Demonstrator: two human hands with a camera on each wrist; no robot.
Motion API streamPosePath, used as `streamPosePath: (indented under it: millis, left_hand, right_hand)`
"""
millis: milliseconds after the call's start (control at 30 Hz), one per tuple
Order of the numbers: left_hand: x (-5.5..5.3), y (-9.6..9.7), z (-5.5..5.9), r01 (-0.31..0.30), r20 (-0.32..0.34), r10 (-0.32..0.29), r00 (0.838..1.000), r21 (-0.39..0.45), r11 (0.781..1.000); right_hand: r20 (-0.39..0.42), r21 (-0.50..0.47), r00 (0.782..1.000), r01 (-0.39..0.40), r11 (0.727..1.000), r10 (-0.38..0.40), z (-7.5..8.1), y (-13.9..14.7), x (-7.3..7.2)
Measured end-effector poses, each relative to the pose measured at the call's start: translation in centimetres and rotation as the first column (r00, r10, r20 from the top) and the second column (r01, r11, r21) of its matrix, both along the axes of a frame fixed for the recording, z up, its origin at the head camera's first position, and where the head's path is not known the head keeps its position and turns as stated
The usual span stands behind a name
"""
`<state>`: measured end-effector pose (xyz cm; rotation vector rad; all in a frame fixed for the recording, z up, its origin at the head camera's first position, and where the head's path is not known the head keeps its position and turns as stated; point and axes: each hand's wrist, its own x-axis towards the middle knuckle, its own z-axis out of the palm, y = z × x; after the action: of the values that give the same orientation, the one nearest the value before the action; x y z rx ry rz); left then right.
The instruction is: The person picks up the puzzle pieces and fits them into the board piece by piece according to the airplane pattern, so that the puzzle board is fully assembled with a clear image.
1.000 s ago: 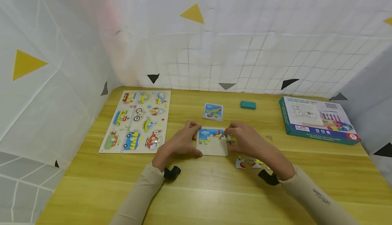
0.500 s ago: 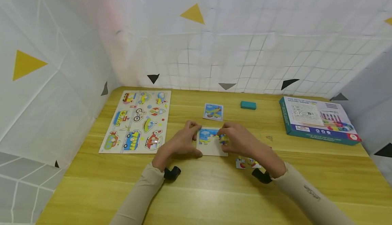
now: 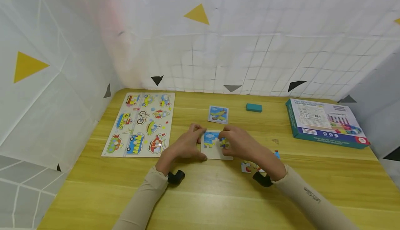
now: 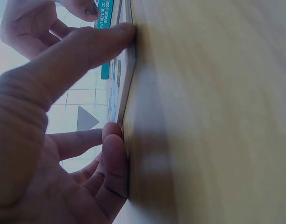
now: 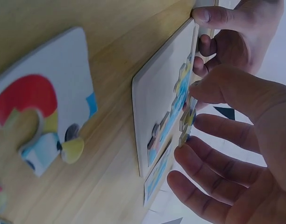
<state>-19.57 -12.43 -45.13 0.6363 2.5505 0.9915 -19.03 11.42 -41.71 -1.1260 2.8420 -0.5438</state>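
Note:
A small square jigsaw board (image 3: 212, 153) lies on the table, its pieces (image 3: 210, 138) with blue sky and clouds joined along the top and left. My left hand (image 3: 186, 144) holds the board by its left edge, thumb at the near corner, fingers at the far one. Over the board's right half, my right hand (image 3: 240, 143) pinches a blue-and-yellow jigsaw piece (image 5: 187, 119) between thumb and fingers. That piece is tilted above the board in the right wrist view. Loose jigsaw pieces (image 3: 245, 167) lie to the near right, partly hidden by the right forearm.
Behind the board lies a picture card (image 3: 218, 114) of a yellow plane. A teal block (image 3: 254, 107) sits farther back. At left is a large vehicle puzzle board (image 3: 140, 125); at right, a bead-set box (image 3: 322, 122). Patterned white sheeting (image 3: 243, 49) borders the wooden table (image 3: 200, 195).
My right hand has moved left with the jigsaw piece, from the board's right edge to over its right half. The left hand and the board have stayed put.

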Motion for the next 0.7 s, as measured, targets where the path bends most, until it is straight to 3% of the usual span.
streamPosePath:
  millis: [700]
  left_hand:
    - [0.0, 0.0, -0.1, 0.004, -0.009, -0.004, 1.000, -0.004, 1.000]
  right_hand:
    - [0.017, 0.010, 1.000, -0.017, 1.000, 0.017, -1.0, -1.6, -0.8]
